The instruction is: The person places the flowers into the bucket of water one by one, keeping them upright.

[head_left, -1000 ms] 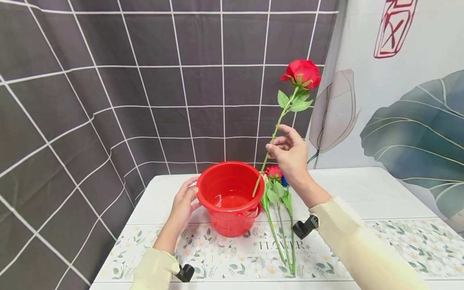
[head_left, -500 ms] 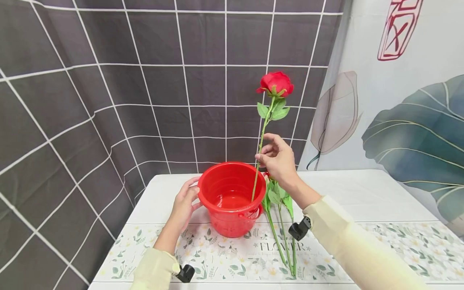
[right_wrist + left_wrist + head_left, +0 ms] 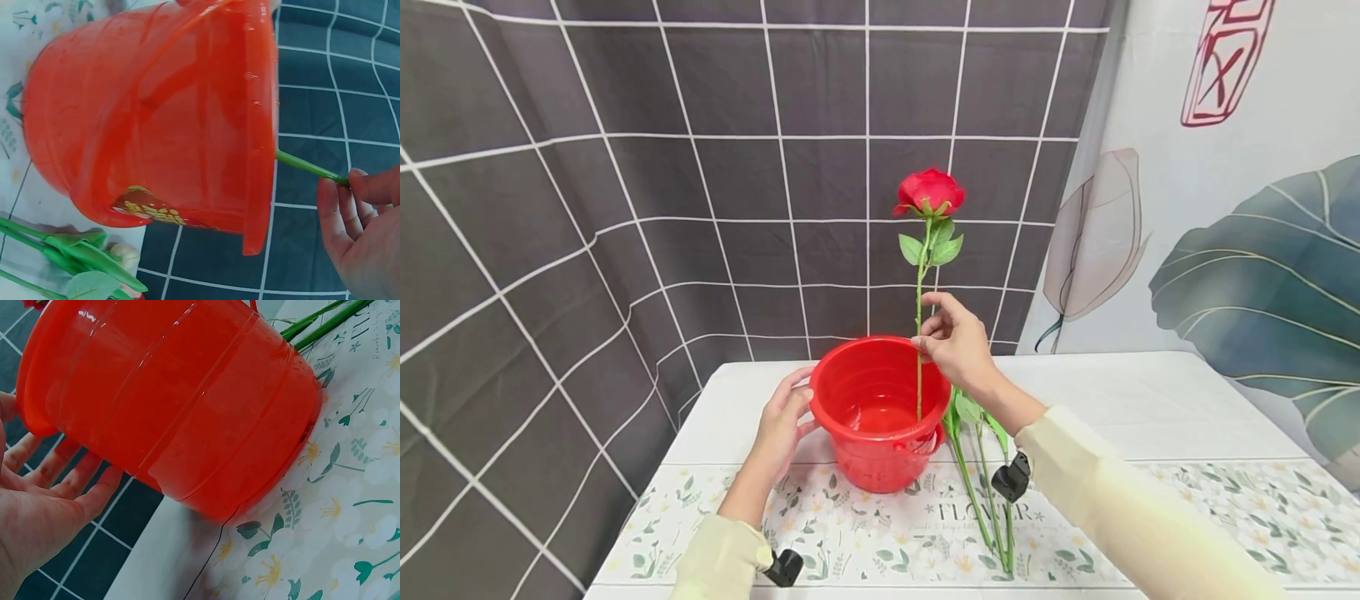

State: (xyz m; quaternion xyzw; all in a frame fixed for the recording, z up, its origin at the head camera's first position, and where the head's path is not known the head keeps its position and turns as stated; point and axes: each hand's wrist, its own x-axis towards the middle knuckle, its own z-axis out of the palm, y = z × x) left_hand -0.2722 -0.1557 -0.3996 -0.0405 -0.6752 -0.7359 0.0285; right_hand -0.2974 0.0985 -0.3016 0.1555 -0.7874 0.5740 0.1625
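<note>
In the head view a red bucket (image 3: 880,462) stands upright on the table with water in its bottom. My left hand (image 3: 781,421) rests against its left side; in the left wrist view the fingers (image 3: 69,478) are extended along the wall just below the rim. My right hand (image 3: 958,343) pinches the stem of a red rose (image 3: 929,193) between thumb and fingers, above the bucket's right rim. The rose is upright, bloom up, and its lower stem reaches down inside the bucket. The right wrist view shows the stem (image 3: 306,164) passing behind the bucket's rim.
Several flowers with green stems (image 3: 981,492) lie on the table right of the bucket, their blooms hidden under my right arm. A floral cloth (image 3: 715,483) covers the table's front. A dark gridded curtain (image 3: 722,183) hangs close behind.
My right hand has moved left and down with the rose, whose stem has gone from leaning right to nearly vertical and sits lower in the bucket. My left hand has stayed at the bucket.
</note>
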